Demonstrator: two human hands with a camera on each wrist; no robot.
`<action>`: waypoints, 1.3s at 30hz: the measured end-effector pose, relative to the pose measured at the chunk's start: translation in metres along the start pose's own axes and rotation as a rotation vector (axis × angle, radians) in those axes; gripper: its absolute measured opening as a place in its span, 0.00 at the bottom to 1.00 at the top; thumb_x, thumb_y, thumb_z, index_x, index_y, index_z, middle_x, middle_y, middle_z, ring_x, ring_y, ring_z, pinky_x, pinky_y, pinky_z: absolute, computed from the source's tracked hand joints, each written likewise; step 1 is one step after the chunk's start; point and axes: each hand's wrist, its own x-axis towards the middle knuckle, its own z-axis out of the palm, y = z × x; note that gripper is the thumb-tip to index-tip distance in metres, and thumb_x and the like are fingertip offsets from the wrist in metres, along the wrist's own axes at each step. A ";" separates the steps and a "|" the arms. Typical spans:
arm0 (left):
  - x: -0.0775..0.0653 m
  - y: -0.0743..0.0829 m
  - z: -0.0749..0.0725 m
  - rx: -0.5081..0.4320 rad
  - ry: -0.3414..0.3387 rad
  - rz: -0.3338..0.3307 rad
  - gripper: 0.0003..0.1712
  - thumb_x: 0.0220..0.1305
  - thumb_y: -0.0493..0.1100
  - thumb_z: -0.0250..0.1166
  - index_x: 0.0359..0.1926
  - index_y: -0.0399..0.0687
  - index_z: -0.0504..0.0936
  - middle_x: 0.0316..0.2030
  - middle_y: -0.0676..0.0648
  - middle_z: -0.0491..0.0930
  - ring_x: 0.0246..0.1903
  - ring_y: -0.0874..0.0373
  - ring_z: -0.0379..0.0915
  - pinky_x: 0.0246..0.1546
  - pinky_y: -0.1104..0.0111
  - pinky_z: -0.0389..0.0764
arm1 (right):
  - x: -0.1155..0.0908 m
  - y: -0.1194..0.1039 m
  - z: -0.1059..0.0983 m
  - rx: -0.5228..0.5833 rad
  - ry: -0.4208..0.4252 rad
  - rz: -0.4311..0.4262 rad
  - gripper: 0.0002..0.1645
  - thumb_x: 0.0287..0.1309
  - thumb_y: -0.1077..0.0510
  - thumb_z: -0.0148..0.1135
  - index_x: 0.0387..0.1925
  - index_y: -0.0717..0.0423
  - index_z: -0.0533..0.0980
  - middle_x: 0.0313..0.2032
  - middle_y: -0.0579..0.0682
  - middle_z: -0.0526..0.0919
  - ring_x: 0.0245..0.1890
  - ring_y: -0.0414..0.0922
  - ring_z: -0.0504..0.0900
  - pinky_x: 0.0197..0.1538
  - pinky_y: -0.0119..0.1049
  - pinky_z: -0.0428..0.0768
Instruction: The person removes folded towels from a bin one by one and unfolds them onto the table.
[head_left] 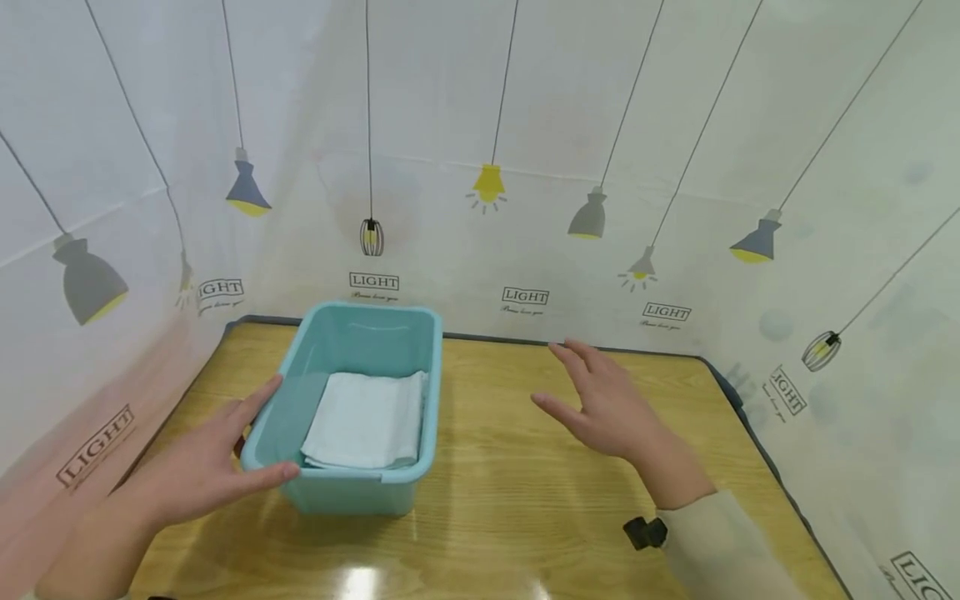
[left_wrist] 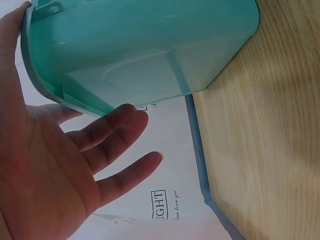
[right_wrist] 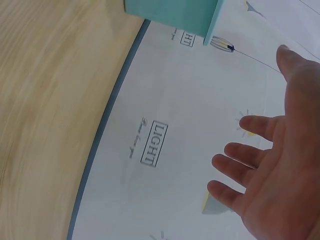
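Note:
A light teal plastic bin [head_left: 360,492] stands on the wooden table, left of centre. Inside it, on the bottom, lies a folded white cloth [head_left: 367,419]. At the bin's near left corner is my left hand [head_left: 198,467], its thumb against the front rim and its fingers spread along the left side. The left wrist view shows these fingers [left_wrist: 127,172] loosely extended beside the bin's wall, not curled round it. My right hand [head_left: 611,404] hovers over the table to the right of the bin, fingers apart, holding nothing.
The wooden table [head_left: 540,500] has a dark edge along its back and sides. A white sheet [head_left: 442,100] printed with hanging lamps and the word LIGHT surrounds it on the left, back and right. A small black object [head_left: 645,532] sits at my right cuff.

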 end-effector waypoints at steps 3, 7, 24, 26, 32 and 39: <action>0.000 -0.001 0.001 -0.032 0.009 0.013 0.69 0.65 0.67 0.77 0.91 0.55 0.43 0.78 0.26 0.66 0.65 0.31 0.77 0.55 0.36 0.82 | 0.015 -0.010 0.006 0.038 0.008 0.007 0.49 0.80 0.30 0.55 0.86 0.54 0.60 0.83 0.64 0.63 0.81 0.68 0.65 0.79 0.70 0.65; 0.000 -0.003 0.002 -0.082 0.008 0.018 0.69 0.65 0.64 0.78 0.91 0.55 0.42 0.80 0.26 0.63 0.67 0.31 0.76 0.56 0.37 0.82 | 0.038 -0.027 0.010 0.077 0.010 0.003 0.50 0.79 0.27 0.54 0.87 0.51 0.59 0.83 0.61 0.64 0.81 0.65 0.66 0.79 0.66 0.67; 0.001 -0.003 0.008 -0.168 -0.027 -0.022 0.69 0.68 0.62 0.77 0.91 0.62 0.38 0.72 0.23 0.73 0.58 0.37 0.83 0.46 0.51 0.85 | 0.127 -0.114 0.003 0.143 0.004 -0.042 0.49 0.79 0.25 0.49 0.86 0.46 0.59 0.82 0.55 0.66 0.81 0.56 0.69 0.81 0.57 0.70; 0.000 -0.004 0.009 -0.178 -0.039 -0.038 0.68 0.68 0.62 0.76 0.91 0.63 0.37 0.70 0.23 0.74 0.57 0.39 0.84 0.45 0.53 0.85 | 0.134 -0.122 0.003 0.144 0.008 -0.050 0.49 0.79 0.25 0.49 0.86 0.46 0.60 0.81 0.55 0.66 0.80 0.55 0.69 0.81 0.56 0.70; 0.000 -0.006 0.008 -0.198 -0.049 -0.048 0.69 0.69 0.62 0.76 0.91 0.64 0.36 0.69 0.23 0.75 0.58 0.39 0.84 0.46 0.53 0.85 | 0.150 -0.144 0.005 0.137 -0.035 -0.043 0.51 0.78 0.23 0.49 0.87 0.45 0.59 0.83 0.55 0.65 0.81 0.54 0.68 0.81 0.54 0.71; 0.000 -0.005 0.007 -0.216 -0.057 -0.037 0.68 0.69 0.62 0.76 0.91 0.65 0.35 0.70 0.23 0.75 0.58 0.40 0.84 0.47 0.53 0.85 | 0.168 -0.167 0.010 0.130 -0.051 -0.042 0.50 0.78 0.22 0.48 0.87 0.44 0.59 0.83 0.54 0.65 0.81 0.53 0.69 0.81 0.52 0.71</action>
